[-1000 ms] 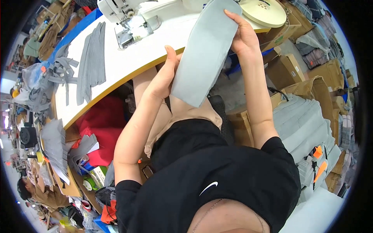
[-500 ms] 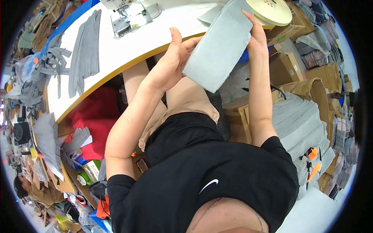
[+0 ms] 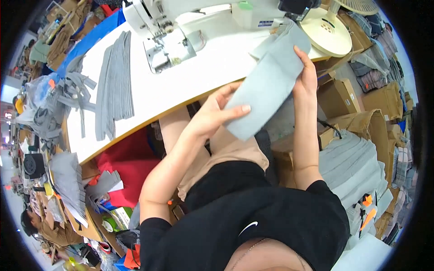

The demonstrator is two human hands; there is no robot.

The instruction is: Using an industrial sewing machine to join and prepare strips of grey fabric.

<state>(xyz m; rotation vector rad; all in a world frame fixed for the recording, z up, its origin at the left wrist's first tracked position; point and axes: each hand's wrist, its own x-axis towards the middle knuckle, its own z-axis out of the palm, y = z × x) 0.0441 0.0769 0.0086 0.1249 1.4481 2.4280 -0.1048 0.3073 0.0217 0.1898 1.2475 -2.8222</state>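
A long, pale grey fabric piece (image 3: 269, 86) lies diagonally between my hands, just over the table's front edge. My left hand (image 3: 212, 113) holds its lower-left end, the thumb pressed on the face and the other fingers curled at the side. My right hand (image 3: 306, 77) grips the upper right edge with the thumb on top. Behind the far end of the piece, more grey pieces (image 3: 262, 49) rest on the white table (image 3: 212, 63). A white sewing machine (image 3: 160, 47) stands beyond my hands, with a bundle of grey strips (image 3: 113, 86) to its left.
A cream fan (image 3: 327, 36) stands at the table's back right. Cardboard boxes (image 3: 339, 95) and a large grey fabric stack (image 3: 348, 167) sit to my right. Red cloth (image 3: 131, 158) and tangled strips (image 3: 77, 86) are on the left, where another person (image 3: 47, 226) sits at the far edge.
The view has shifted, showing more of the machine. My left thumb, earlier raised off the fabric, now presses on its face. The piece has shifted right and its top end is angled further right.
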